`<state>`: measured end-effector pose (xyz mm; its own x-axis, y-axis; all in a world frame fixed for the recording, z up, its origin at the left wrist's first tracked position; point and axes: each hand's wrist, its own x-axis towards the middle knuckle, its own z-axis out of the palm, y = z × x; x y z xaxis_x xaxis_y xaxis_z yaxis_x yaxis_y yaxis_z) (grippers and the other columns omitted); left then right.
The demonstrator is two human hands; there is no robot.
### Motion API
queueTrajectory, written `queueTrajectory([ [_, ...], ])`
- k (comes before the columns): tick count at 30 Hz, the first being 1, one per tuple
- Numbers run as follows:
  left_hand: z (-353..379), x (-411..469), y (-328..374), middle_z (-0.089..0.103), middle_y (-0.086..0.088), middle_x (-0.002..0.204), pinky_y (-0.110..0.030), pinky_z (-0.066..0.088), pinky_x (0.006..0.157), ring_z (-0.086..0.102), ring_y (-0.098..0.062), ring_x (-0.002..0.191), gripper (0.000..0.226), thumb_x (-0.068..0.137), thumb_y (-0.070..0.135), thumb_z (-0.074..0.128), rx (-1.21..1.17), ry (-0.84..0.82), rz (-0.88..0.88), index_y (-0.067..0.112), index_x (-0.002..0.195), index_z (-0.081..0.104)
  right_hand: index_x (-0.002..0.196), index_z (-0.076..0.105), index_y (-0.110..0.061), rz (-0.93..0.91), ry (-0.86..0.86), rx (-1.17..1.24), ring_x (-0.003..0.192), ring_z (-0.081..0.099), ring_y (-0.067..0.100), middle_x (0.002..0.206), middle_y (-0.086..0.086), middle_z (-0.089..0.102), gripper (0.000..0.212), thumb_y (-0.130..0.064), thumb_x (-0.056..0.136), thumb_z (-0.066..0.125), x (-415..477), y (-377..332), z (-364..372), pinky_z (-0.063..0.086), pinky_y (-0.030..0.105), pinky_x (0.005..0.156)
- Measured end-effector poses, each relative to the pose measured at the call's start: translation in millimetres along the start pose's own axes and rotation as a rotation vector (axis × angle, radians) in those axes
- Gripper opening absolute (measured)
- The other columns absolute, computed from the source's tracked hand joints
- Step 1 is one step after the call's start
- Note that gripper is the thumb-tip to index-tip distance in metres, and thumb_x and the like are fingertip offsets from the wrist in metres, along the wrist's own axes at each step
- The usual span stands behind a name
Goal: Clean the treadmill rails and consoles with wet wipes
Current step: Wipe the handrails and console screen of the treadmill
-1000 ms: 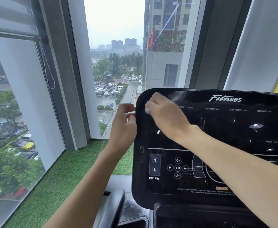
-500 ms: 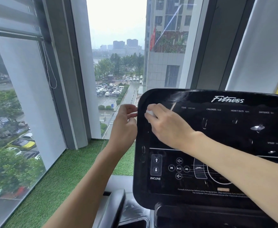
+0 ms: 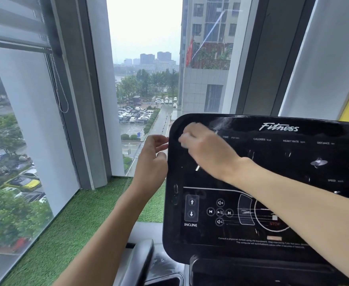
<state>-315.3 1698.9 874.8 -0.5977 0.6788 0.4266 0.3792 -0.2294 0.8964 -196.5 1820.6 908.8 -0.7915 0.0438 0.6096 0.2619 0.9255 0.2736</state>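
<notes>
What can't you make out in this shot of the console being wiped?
Head view:
- wet wipe: motion-blurred, mostly under the right hand.
- console: right part cut off by the frame edge, dial covered by the forearm.
- left hand: touching the console's edge or not, unclear.
- fine print: too small.

Single head view, close, facing forward-down at console (image 3: 272,182), window (image 3: 144,79) beyond

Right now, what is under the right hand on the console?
A white wet wipe shows at the fingers of the right hand, top-left on the console. The rest of it is covered.
</notes>
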Motion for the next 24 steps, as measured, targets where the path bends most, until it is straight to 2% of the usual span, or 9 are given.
queueTrajectory([
  [2, 0.8, 1.5, 0.1, 0.062, 0.007, 0.119, -0.010, 0.047, 0.064, 0.059, -0.002, 0.114, 0.044, 0.092, -0.011, 0.030, -0.008, 0.004, -0.010, 0.019, 0.117, 0.051, 0.095, 0.065, 0.002, 0.121, 0.091, 0.071, 0.094, 0.056, 0.028, 0.100, 0.012, 0.056, 0.018, 0.013, 0.082, 0.059, 8.9, 6.4, -6.0, 0.055, 0.041, 0.073],
  [4, 1.3, 2.2, 0.6, 0.062, 0.006, 0.118, -0.009, 0.047, 0.063, 0.059, -0.003, 0.113, 0.044, 0.092, -0.012, 0.030, -0.009, 0.008, -0.013, 0.018, 0.117, 0.051, 0.094, 0.064, 0.003, 0.108, 0.087, 0.035, 0.098, 0.056, 0.029, 0.105, 0.012, 0.055, 0.016, 0.012, 0.083, 0.057, 13.2, 6.9, -7.8, 0.055, 0.041, 0.076],
  [9, 0.5, 0.4, -0.6, 0.062, 0.005, 0.120, -0.025, 0.049, 0.086, 0.060, -0.003, 0.114, 0.046, 0.090, -0.013, 0.031, 0.012, 0.019, -0.006, 0.017, 0.117, 0.051, 0.088, 0.064, -0.001, -0.038, 0.059, -0.064, 0.090, 0.052, 0.029, 0.104, 0.015, 0.056, 0.007, -0.006, 0.086, 0.059, 5.0, -5.8, 2.4, 0.051, 0.036, 0.081],
  [10, -0.1, -0.5, -1.7, 0.062, 0.005, 0.120, -0.028, 0.049, 0.089, 0.060, -0.003, 0.114, 0.046, 0.090, -0.013, 0.032, 0.012, 0.020, -0.008, 0.017, 0.118, 0.051, 0.087, 0.064, -0.002, -0.113, 0.014, -0.088, 0.088, 0.051, 0.027, 0.102, 0.013, 0.056, 0.004, -0.002, 0.085, 0.060, 2.7, -9.3, 3.0, 0.051, 0.036, 0.079],
  [12, -1.3, -2.1, -4.1, 0.062, 0.005, 0.121, -0.029, 0.050, 0.091, 0.061, -0.004, 0.112, 0.045, 0.091, -0.013, 0.034, 0.006, 0.024, -0.010, 0.017, 0.120, 0.052, 0.090, 0.066, -0.004, -0.239, -0.078, -0.137, 0.086, 0.051, 0.024, 0.099, 0.009, 0.057, 0.017, 0.008, 0.080, 0.061, -0.3, -10.8, 2.0, 0.051, 0.035, 0.077],
  [15, -1.7, -4.1, -9.8, 0.062, 0.002, 0.117, -0.022, 0.051, 0.084, 0.063, -0.007, 0.101, 0.047, 0.094, -0.011, 0.034, 0.037, 0.024, -0.039, 0.017, 0.125, 0.055, 0.106, 0.064, -0.003, -0.081, -0.027, -0.055, 0.092, 0.053, 0.026, 0.105, 0.010, 0.057, 0.040, 0.017, 0.072, 0.062, 1.4, -7.4, -0.4, 0.053, 0.037, 0.079],
  [17, 0.4, -5.9, -14.1, 0.063, -0.002, 0.115, -0.016, 0.050, 0.075, 0.063, -0.009, 0.097, 0.050, 0.093, -0.011, 0.034, 0.057, 0.006, -0.070, 0.014, 0.129, 0.058, 0.098, 0.065, -0.002, -0.072, -0.020, -0.046, 0.091, 0.053, 0.026, 0.109, 0.011, 0.056, 0.034, 0.016, 0.070, 0.065, -2.7, -13.1, 3.8, 0.053, 0.037, 0.079],
  [20, 2.6, -7.6, -17.1, 0.066, -0.004, 0.116, -0.014, 0.050, 0.070, 0.063, -0.012, 0.097, 0.055, 0.090, -0.013, 0.032, 0.047, -0.008, -0.080, 0.013, 0.130, 0.060, 0.090, 0.064, -0.007, -0.190, -0.111, -0.112, 0.089, 0.052, 0.021, 0.108, 0.008, 0.053, 0.021, 0.008, 0.076, 0.069, -13.8, -20.6, 9.9, 0.051, 0.030, 0.078],
  [24, 2.7, -7.7, -17.0, 0.065, -0.006, 0.113, -0.012, 0.049, 0.064, 0.063, -0.012, 0.094, 0.058, 0.089, -0.016, 0.029, 0.028, -0.005, -0.084, 0.013, 0.129, 0.059, 0.087, 0.067, -0.010, -0.095, -0.030, -0.084, 0.088, 0.050, 0.021, 0.097, 0.004, 0.058, 0.022, 0.009, 0.075, 0.067, -9.8, -16.6, 9.0, 0.050, 0.030, 0.075],
])
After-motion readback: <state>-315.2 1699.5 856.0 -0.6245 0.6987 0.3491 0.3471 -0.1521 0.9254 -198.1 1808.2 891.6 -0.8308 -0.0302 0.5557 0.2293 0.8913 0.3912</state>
